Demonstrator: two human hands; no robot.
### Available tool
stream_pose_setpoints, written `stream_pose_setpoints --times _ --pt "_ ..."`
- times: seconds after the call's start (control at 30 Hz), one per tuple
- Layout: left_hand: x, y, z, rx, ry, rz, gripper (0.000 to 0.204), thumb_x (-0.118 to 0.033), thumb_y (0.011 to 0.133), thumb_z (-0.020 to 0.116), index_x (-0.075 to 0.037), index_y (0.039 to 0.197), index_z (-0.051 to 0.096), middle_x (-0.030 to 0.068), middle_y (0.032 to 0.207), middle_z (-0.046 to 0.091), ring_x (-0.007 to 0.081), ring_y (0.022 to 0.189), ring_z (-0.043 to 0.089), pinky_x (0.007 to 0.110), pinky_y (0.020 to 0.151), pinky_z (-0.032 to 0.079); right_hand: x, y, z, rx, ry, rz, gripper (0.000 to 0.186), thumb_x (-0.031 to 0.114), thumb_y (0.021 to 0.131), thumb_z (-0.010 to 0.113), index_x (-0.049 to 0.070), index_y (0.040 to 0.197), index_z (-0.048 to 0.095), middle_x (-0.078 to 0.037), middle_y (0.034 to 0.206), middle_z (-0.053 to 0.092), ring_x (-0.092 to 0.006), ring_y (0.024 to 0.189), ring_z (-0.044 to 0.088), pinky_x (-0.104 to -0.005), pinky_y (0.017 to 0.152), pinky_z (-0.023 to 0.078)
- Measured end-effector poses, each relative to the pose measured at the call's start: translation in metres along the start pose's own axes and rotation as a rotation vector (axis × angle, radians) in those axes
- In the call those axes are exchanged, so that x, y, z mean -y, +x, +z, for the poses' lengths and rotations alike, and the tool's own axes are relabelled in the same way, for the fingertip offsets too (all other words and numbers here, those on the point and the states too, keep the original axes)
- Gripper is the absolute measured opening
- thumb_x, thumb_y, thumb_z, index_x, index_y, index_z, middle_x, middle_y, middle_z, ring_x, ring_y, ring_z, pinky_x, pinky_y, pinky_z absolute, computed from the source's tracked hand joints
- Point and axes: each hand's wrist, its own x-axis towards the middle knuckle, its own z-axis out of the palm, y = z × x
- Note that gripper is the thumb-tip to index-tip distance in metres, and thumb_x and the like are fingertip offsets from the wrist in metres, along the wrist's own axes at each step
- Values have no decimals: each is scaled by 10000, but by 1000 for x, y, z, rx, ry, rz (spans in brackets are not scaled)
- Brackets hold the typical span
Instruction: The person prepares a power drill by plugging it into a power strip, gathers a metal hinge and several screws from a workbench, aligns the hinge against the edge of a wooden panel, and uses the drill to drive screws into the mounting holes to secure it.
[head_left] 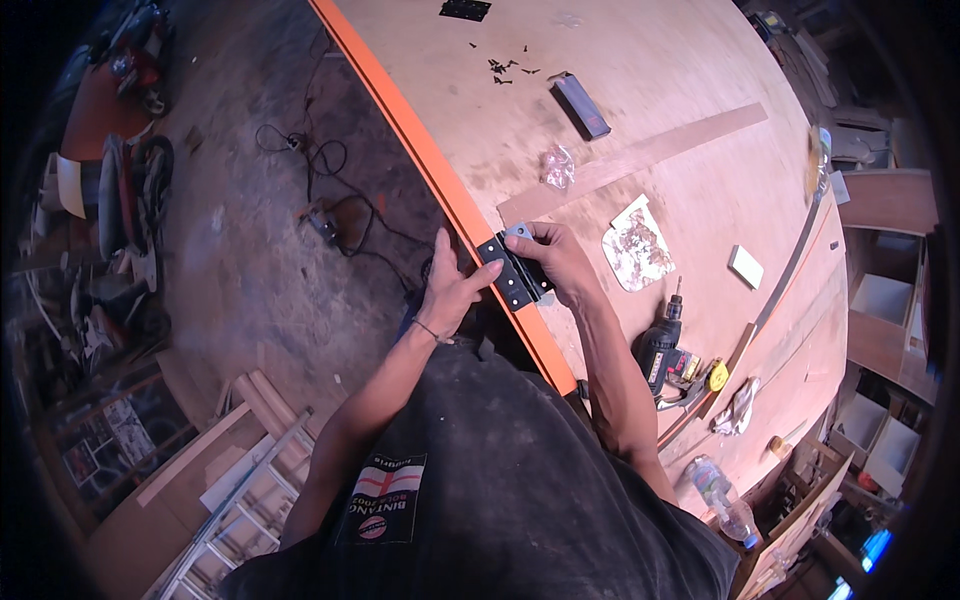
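Black hinge (511, 275) mid-frame, on orange bar's (410, 150) face. My left hand (452, 292): fingers spread wide, thumb on hinge. Right hand (562, 262) pinches hinge's right side. Step looks like hinge alignment; next calls for holding it flush, then screws (501, 70), upper middle.

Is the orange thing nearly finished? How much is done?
Done, it seems: the black metal hinge is set against the long orange bar. In hand: the left hand and right hand both hold that hinge. Probably left: fastening it, since small dark screws lie loose and the black power drill lies unheld. I can't tell whether the hinge's holes hold screws yet.
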Motion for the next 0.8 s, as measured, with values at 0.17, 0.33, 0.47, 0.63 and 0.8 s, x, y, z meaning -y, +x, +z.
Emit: stream_pose_setpoints --times 0.17,0.33,0.47,0.63,0.8 --pt "9 2 -8 47 -49 71 714 -4 956 698 -61 1520 264 115 1390 496 183 1117 660 310 773 648 5 -2 4 3 -6 -14 236 224 911 802 14 1012 759 -40 814 740 -82 627 656 -231 554 493" --pt "7 0 -6 6 -86 26 778 -9 951 713 -51 1545 212 125 1442 454 207 1158 650 337 791 651 -1 0 4 -10 0 -64 197 196 928 777 8 982 751 -49 783 734 -90 585 657 -238 476 475" --pt "8 1 -7 39 -91 49 841 -11 931 741 -83 1565 194 111 1455 457 217 1172 641 349 807 655 -4 3 5 -24 -4 -69 170 172 929 772 7 960 745 -38 747 716 -75 546 618 -230 442 427" --pt "10 2 -9 47 -107 42 856 -12 916 760 -112 1566 212 94 1436 485 213 1177 635 337 805 655 -2 3 5 -24 -19 -79 152 152 928 773 5 956 743 -34 723 707 -72 529 607 -228 434 415" --pt "12 4 -11 40 -55 64 804 -18 903 777 -101 1521 269 84 1408 510 214 1179 635 323 798 651 1 -1 8 -39 -16 -82 164 160 926 780 3 955 742 -36 725 708 -79 534 616 -235 429 416"
